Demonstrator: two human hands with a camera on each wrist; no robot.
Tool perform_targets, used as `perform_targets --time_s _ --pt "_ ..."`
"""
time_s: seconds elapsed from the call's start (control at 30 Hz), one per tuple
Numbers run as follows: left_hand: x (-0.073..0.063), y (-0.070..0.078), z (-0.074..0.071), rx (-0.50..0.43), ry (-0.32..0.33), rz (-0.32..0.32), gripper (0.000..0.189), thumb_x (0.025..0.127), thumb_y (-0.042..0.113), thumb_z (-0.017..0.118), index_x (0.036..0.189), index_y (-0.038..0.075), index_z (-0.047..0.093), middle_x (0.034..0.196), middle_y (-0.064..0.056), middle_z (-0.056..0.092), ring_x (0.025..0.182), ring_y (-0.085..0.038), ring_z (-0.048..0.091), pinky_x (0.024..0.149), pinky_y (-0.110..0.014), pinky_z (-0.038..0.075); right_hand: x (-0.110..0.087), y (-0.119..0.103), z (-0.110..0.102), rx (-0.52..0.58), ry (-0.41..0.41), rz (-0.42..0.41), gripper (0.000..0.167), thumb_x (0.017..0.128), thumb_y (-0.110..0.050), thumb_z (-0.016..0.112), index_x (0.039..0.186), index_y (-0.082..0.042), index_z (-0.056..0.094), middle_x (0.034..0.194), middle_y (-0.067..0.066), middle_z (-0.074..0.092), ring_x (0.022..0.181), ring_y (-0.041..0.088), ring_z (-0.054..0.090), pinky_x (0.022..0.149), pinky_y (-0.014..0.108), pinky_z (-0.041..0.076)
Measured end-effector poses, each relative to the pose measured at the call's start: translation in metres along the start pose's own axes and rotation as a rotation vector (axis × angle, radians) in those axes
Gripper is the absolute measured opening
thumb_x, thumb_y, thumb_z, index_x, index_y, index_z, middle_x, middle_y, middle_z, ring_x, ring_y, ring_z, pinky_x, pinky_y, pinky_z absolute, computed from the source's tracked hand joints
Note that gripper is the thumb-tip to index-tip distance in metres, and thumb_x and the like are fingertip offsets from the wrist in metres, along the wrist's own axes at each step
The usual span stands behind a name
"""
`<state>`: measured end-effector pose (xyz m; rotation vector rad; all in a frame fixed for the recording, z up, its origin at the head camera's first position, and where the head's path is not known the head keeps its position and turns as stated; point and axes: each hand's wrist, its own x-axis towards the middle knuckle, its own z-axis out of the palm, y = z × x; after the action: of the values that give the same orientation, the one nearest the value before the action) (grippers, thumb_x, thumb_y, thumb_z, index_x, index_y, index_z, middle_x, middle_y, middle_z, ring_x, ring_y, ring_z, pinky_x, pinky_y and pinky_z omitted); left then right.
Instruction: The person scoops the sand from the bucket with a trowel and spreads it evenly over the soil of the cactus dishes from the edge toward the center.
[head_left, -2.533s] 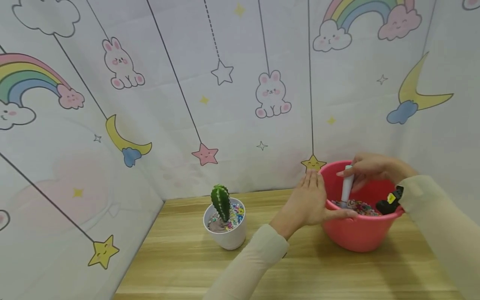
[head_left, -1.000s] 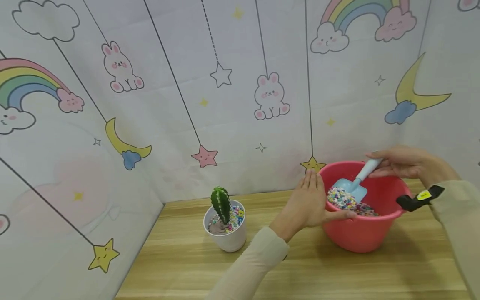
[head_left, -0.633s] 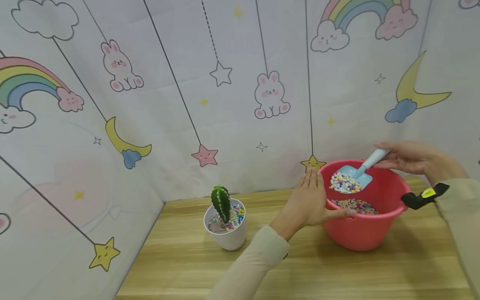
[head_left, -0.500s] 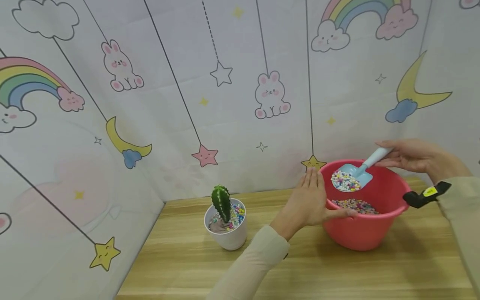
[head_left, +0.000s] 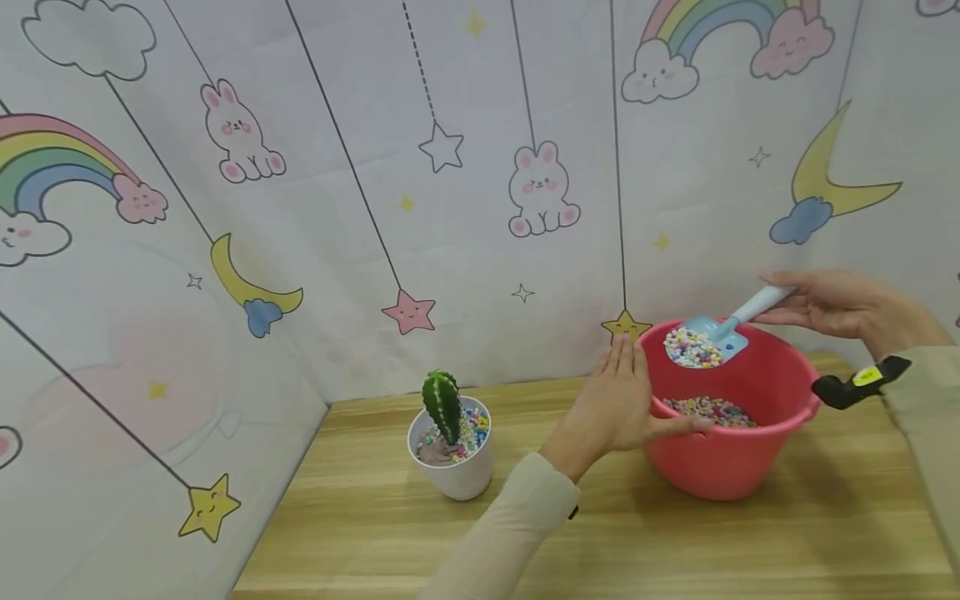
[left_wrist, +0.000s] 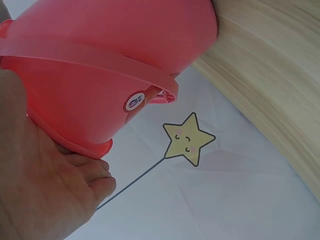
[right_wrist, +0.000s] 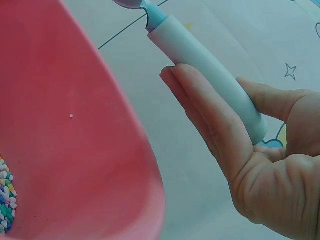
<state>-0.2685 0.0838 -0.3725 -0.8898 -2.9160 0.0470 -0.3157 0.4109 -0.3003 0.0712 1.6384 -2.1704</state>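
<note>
Cactus upright in its white pot, standing at left on the table! Next along, the left hand, gripping nothing, fingers straight and flat against the outside of the bucket, thumb lying along the near rim, with a printed star just above the fingertips. Red bucket, upright, and across its floor a layer of beads. Above them, over the bucket's far side, there's the scoop, tilted, bowl heaped with mixed colours, white handle rising rightward. And on that handle, the right hand: a pinch grip, thumb on one side, fingers on the other.
</note>
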Motion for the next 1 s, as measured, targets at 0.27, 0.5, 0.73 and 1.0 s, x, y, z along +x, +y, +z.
perform_targets --time_s 0.27,0.5,0.73,1.0 --pt "0.001 0.0 0.002 -0.046 0.01 -0.001 0.124 0.084 0.099 0.027 0.17 0.01 0.01 0.179 -0.006 0.009 0.168 -0.025 0.006 0.135 -0.032 0.015 0.002 0.001 -0.002 -0.003 0.02 -0.005 0.03 0.112 -0.023 0.05 0.098 -0.013 0.076 0.101 0.014 0.081 0.096 0.033 0.081 0.087 0.041 0.065" --pt "0.002 -0.001 0.002 -0.03 0.016 -0.007 0.124 0.084 0.098 0.028 0.17 0.01 0.014 0.179 -0.006 0.012 0.168 -0.026 0.009 0.135 -0.033 0.019 0.004 0.001 -0.001 -0.023 0.065 0.0 0.027 0.11 -0.027 0.054 0.097 -0.017 0.075 0.101 0.01 0.082 0.096 0.031 0.082 0.089 0.039 0.065" --pt "0.002 -0.006 -0.001 -0.014 0.007 0.024 0.123 0.086 0.097 0.028 0.17 0.009 0.01 0.179 -0.006 0.012 0.168 -0.025 0.009 0.136 -0.035 0.015 0.006 0.001 0.005 -0.02 0.117 0.0 0.021 0.108 -0.029 0.058 0.097 -0.018 0.073 0.099 0.008 0.081 0.095 0.031 0.082 0.089 0.039 0.065" --pt "-0.024 -0.021 -0.025 -0.105 0.127 0.028 0.114 0.084 0.093 0.048 0.164 0.013 0.029 0.156 0.0 0.054 0.136 -0.017 0.061 0.102 -0.03 0.061 0.012 0.0 0.015 -0.022 0.127 -0.012 0.014 0.106 -0.03 0.062 0.101 -0.018 0.066 0.1 0.006 0.079 0.095 0.029 0.081 0.094 0.039 0.063"
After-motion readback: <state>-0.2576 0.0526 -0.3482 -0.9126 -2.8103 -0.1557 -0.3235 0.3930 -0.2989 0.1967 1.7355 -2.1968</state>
